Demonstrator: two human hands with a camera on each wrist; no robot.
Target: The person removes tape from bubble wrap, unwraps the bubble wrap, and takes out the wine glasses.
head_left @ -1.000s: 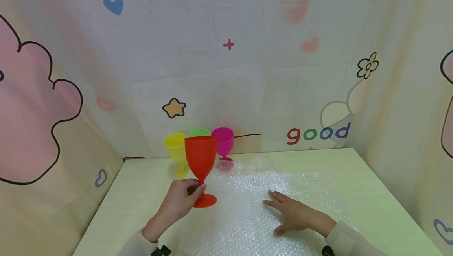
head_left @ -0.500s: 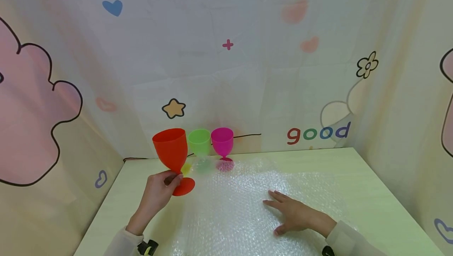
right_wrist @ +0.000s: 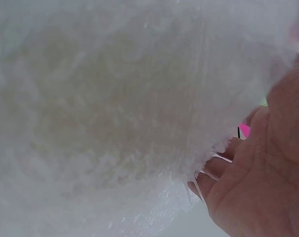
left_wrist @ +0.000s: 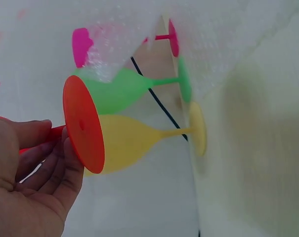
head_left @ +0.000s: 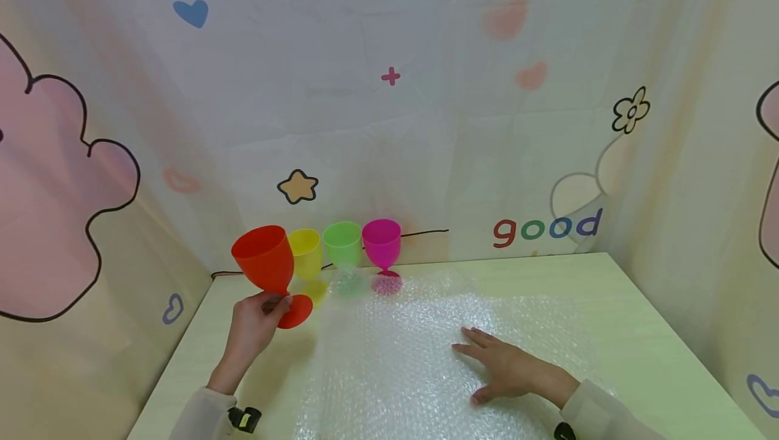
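My left hand pinches the stem of a red plastic goblet between thumb and fingers, above the left part of the table. The goblet tilts a little to the left; its round base faces the camera in the left wrist view. Just right of it stand a yellow goblet, a green goblet and a magenta goblet in a row along the back edge. With fingers spread, my right hand rests on a sheet of bubble wrap. In the right wrist view the wrap fills most of the picture.
The pale table ends at a printed curtain behind the goblets, with more curtain at both sides. The wrap's far end covers the bases of the green and magenta goblets. Black bands sit on both wrists.
My left hand has carried the red goblet left and tilted it, from in front of the green goblet past the yellow one, which shows again. The right hand has not moved.
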